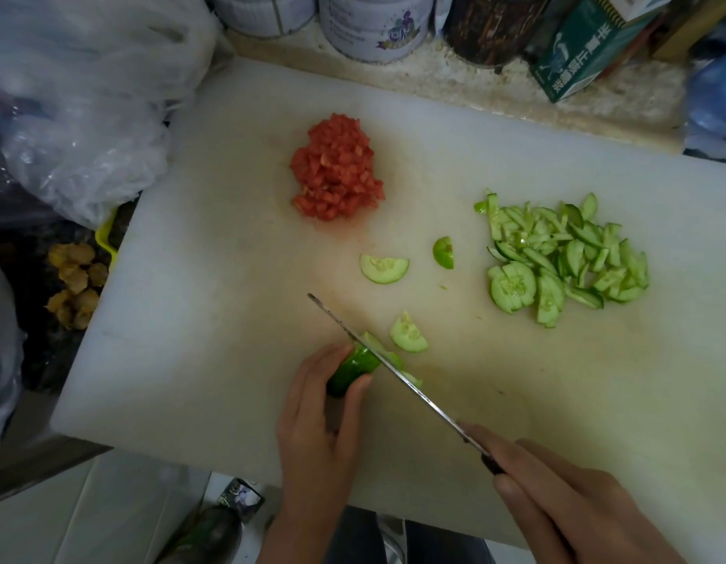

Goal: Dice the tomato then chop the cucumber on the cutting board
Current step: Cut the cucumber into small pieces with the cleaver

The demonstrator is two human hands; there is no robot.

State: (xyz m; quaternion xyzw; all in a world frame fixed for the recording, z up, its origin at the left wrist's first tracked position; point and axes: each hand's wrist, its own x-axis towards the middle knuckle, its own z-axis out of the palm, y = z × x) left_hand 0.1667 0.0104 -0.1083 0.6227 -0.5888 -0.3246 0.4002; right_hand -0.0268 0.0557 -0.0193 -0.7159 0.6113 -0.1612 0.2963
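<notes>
Cucumber stub (pixel 351 370) pinched by left hand (pixel 316 421), long axis running lower-left to upper-right; knife (pixel 394 368) gripped in right hand (pixel 556 498) crosses its exposed right end.

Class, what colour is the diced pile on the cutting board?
Red: the diced tomato, clearest in the head view.
</notes>
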